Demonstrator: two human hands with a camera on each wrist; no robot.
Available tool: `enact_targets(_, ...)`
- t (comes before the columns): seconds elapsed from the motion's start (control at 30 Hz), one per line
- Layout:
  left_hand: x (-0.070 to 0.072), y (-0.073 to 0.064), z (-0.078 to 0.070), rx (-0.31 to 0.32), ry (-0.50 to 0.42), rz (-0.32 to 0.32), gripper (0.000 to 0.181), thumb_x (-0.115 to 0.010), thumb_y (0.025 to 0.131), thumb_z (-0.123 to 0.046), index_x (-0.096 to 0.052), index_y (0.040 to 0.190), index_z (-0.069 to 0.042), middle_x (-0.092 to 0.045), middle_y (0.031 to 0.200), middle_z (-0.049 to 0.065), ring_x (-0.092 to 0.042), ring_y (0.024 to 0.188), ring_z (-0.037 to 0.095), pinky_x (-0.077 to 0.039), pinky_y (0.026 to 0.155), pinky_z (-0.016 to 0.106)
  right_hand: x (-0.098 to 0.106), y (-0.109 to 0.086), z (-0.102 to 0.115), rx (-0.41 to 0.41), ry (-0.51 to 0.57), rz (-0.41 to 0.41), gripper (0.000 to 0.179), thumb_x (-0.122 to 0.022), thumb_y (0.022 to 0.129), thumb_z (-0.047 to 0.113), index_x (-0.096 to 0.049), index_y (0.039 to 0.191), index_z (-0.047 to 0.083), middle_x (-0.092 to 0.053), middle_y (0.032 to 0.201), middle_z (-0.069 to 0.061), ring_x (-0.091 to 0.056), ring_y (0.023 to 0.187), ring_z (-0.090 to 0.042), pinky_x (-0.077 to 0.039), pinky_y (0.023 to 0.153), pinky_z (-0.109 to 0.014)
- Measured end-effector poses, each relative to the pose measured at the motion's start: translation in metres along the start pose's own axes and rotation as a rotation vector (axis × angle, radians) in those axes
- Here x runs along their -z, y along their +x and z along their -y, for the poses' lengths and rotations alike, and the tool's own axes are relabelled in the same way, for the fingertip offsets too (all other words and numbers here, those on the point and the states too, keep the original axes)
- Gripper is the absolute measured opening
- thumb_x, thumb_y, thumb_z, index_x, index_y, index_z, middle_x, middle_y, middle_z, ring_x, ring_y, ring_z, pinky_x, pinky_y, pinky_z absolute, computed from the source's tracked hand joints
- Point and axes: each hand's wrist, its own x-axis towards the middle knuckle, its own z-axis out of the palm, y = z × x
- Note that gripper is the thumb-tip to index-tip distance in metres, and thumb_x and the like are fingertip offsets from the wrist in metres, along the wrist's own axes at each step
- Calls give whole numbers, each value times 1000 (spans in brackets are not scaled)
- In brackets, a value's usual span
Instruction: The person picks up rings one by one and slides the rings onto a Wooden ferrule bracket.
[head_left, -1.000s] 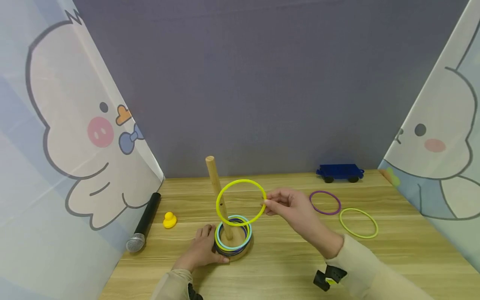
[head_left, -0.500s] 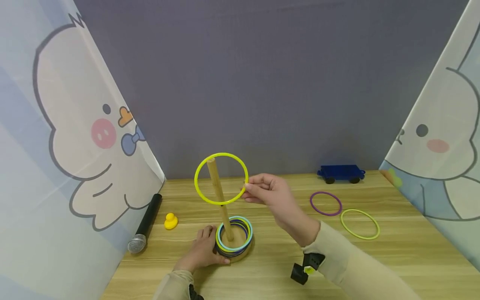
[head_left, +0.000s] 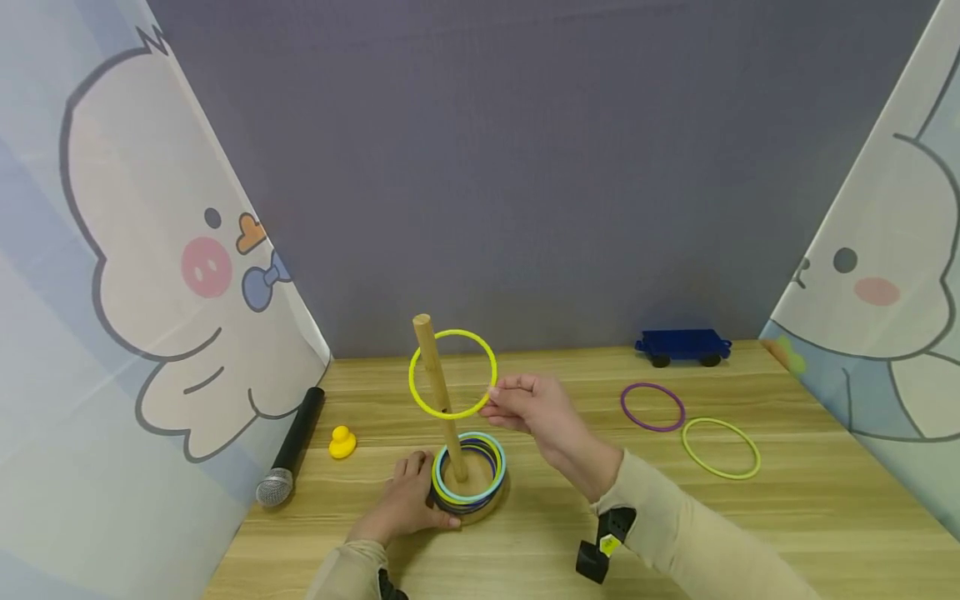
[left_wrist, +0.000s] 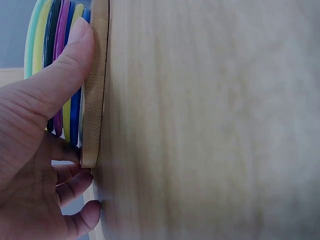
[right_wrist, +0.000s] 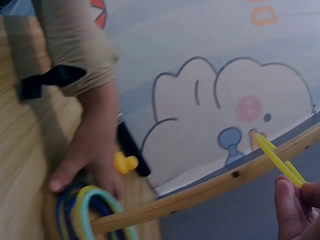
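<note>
A wooden ring-toss stand [head_left: 452, 433] has an upright peg on a round base. Stacked rings [head_left: 491, 492], light blue uppermost, encircle the foot of the peg. My left hand [head_left: 405, 498] grips the stand's base [left_wrist: 95, 100], thumb against the near rim and the other fingers on the far left. In the head view my right hand [head_left: 536, 412] pinches a yellow ring [head_left: 455, 415] by its right side. This ring hangs tilted around the upper part of the peg, which crosses before its far edge. The right wrist view shows the yellow ring [right_wrist: 275, 160] beside the peg, partly cropped.
On the right of the table lie a purple ring [head_left: 652, 407] and a yellow-green ring [head_left: 720, 448]. A blue toy wagon [head_left: 682, 347] stands behind them. To the left are a yellow toy duck [head_left: 342, 442] and a black microphone [head_left: 292, 442]. Cartoon-printed panels flank both sides.
My right hand has carried the yellow ring left and up to the peg's top, then lowered it a little around the peg. My left hand stays on the base.
</note>
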Motion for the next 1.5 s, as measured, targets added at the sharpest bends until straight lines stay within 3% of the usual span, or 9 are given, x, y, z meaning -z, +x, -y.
enact_targets(0.37, -4, 3, 2, -9, 7, -20, 118, -86, 59, -59, -38, 144, 7, -39, 140, 21, -33, 125, 40, -35, 96, 63, 29, -2, -78, -157, -95, -12, 22, -61, 93, 0, -58, 107, -17, -70, 83, -14, -71, 74, -19, -57, 72, -31)
enact_targets(0.67, -4, 3, 1, -9, -11, -12, 118, -87, 60, -57, -37, 143, 10, -37, 142, 25, -31, 127, 43, -33, 96, 66, 36, 0, -110, -218, -135, -23, 16, -64, 90, 0, -61, 100, -13, -70, 78, -13, -69, 67, -18, -58, 64, -31)
enact_targets(0.87, -2, 4, 0, -19, -14, -6, 116, -87, 61, -55, -37, 143, 11, -37, 141, 25, -30, 127, 44, -33, 97, 65, 37, -1, -118, -206, -179, -24, 14, -65, 90, 1, -63, 95, -11, -70, 75, -13, -68, 62, -17, -57, 58, -29)
enact_targets(1.17, -2, 3, 2, -12, -9, 13, 117, -87, 63, -55, -34, 145, 10, -35, 141, 26, -28, 130, 47, -31, 98, 66, 46, -12, -112, -162, -225, -52, 16, -65, 90, 4, -61, 98, -10, -70, 77, -14, -67, 62, -16, -57, 58, -30)
enact_targets(1.4, -2, 4, 4, -28, -9, -3, 113, -87, 63, -54, -38, 143, 10, -36, 139, 25, -28, 128, 46, -33, 96, 67, 88, -25, -100, -121, -314, -65, 18, -65, 91, 5, -63, 98, -12, -69, 80, -14, -67, 64, -20, -57, 61, -34)
enact_targets(1.5, -3, 4, 6, -30, 0, -9, 112, -87, 63, -53, -39, 142, 10, -37, 138, 25, -29, 128, 46, -34, 95, 66, 115, -30, -96, -104, -412, -95, 20, -66, 90, 6, -64, 98, -13, -69, 81, -16, -68, 65, -24, -57, 60, -35)
